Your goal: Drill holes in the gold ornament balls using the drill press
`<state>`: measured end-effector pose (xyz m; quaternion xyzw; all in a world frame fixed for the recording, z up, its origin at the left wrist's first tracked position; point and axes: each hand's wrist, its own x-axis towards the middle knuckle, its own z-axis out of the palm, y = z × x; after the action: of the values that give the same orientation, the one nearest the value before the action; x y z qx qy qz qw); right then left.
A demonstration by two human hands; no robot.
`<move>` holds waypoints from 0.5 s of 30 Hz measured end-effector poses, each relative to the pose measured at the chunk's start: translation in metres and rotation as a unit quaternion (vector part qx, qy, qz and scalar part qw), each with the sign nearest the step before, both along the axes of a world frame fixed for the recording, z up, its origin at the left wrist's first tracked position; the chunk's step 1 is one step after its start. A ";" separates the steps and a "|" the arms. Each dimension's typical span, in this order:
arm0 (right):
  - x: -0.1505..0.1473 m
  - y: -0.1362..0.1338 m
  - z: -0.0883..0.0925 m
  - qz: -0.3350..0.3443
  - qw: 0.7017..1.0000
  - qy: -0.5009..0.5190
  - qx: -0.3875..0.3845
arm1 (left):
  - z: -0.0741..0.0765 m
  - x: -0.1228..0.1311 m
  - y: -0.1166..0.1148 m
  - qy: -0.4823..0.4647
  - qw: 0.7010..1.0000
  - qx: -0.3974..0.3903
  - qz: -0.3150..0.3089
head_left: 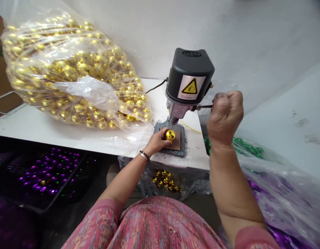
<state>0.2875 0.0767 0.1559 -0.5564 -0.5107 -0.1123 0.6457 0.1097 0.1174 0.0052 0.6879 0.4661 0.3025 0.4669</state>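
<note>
A small bench drill (189, 81) with a black head stands on the white table (45, 129). My left hand (157, 141) pinches a shiny gold ball (170, 135) and holds it on the brown pad of the drill's grey base, right under the drill bit. My right hand (224, 116) is closed in a fist around the drill's thin black feed lever (203, 106) at the machine's right side, raised above the table edge.
A big clear plastic bag of gold balls (71, 76) fills the table's left. A bag with gold balls (165, 180) hangs below the table edge. Purple balls lie in a dark crate (48, 171) at lower left; green and purple ones in plastic (249, 147) at right.
</note>
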 end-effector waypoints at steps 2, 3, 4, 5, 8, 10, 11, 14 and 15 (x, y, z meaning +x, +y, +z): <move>0.001 0.003 0.009 0.006 1.000 0.015 -0.013 | 0.001 -0.006 -0.007 -0.010 1.000 0.001 -0.020; 0.001 0.004 0.010 0.008 1.000 0.021 -0.013 | 0.002 -0.009 -0.011 -0.014 0.999 0.004 -0.029; 0.001 0.004 0.010 0.011 1.000 0.026 -0.010 | 0.002 -0.013 -0.016 -0.017 0.999 0.006 -0.035; 0.000 0.004 0.009 0.014 0.999 0.030 -0.006 | 0.002 -0.017 -0.020 -0.017 0.999 0.009 -0.040; -0.001 0.004 0.005 0.016 0.999 0.029 0.002 | 0.003 -0.029 -0.033 -0.009 0.998 0.017 -0.059; -0.002 0.003 0.003 0.022 0.999 0.033 0.002 | 0.005 -0.035 -0.041 -0.004 0.996 0.018 -0.083; -0.002 0.003 0.003 0.025 0.999 0.037 0.000 | 0.006 -0.038 -0.045 0.001 0.995 0.016 -0.098; -0.003 0.001 0.003 0.032 0.998 0.053 -0.009 | 0.009 -0.044 -0.056 0.024 0.988 0.013 -0.150; -0.003 0.000 0.003 0.029 0.998 0.056 -0.011 | 0.011 -0.047 -0.057 0.035 0.986 0.019 -0.162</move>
<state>0.2841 0.0769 0.1593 -0.5537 -0.4910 -0.0571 0.6701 0.0631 0.0599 0.0158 0.7733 0.3588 0.2073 0.4800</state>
